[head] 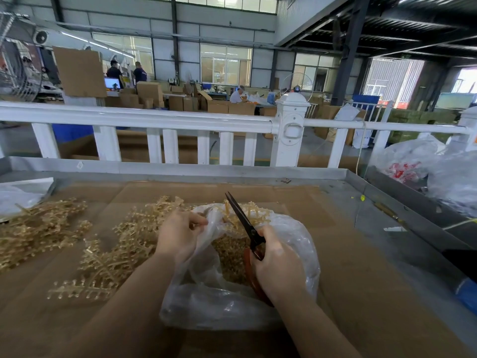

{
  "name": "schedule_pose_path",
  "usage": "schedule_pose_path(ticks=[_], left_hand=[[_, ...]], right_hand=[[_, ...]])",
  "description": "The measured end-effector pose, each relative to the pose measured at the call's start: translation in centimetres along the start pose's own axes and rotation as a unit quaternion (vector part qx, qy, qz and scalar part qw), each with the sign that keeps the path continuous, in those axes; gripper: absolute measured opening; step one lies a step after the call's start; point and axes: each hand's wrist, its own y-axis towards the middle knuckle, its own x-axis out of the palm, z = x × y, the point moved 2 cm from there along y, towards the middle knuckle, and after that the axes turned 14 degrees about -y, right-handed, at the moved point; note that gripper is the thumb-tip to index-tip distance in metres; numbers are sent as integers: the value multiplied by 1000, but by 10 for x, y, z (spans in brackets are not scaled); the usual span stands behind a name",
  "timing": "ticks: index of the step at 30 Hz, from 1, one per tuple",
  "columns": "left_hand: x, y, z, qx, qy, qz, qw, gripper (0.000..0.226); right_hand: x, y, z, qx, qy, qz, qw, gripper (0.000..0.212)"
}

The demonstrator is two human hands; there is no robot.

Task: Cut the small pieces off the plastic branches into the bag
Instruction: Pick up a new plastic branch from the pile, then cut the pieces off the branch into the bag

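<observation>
A clear plastic bag [206, 293] lies open on the cardboard-covered table [348, 254], with a heap of small golden pieces [229, 257] inside. My left hand [178, 236] pinches the bag's upper edge beside a golden plastic branch [250, 210] that sticks up over the bag's mouth. My right hand [278, 267] grips the red handles of scissors [245, 220], whose dark blades are closed and point up and away over the branch. More golden branches [124, 244] lie in a pile left of the bag.
Another heap of golden branches [38, 228] sits at the far left, with a clear bag [20, 195] behind it. A metal rim [180, 171] borders the table, and a white fence [154, 120] stands beyond. Big plastic bags [426, 166] rest at the right.
</observation>
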Motion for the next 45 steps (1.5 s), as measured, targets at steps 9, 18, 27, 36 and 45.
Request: schedule_pose_path(ticks=[9,18,27,36,45], left_hand=[[-18,13,-21,-90,87,52,991,33],[-43,18,-3,-50,-258,221,939,15],[-50,12,15,-56,-619,198,758,33],[-14,5,10,-61,-633,28,772,42],[8,-10,4,-130,-500,-23,856,37]], right_hand=[[-1,-2,-1,2,9,6,1000,34],[-2,-2,0,5,16,6,1000,32],[-3,-3,1,13,29,-5,999,34],[-3,-3,2,32,52,-4,998,33],[-2,-4,6,37,63,7,997,33]])
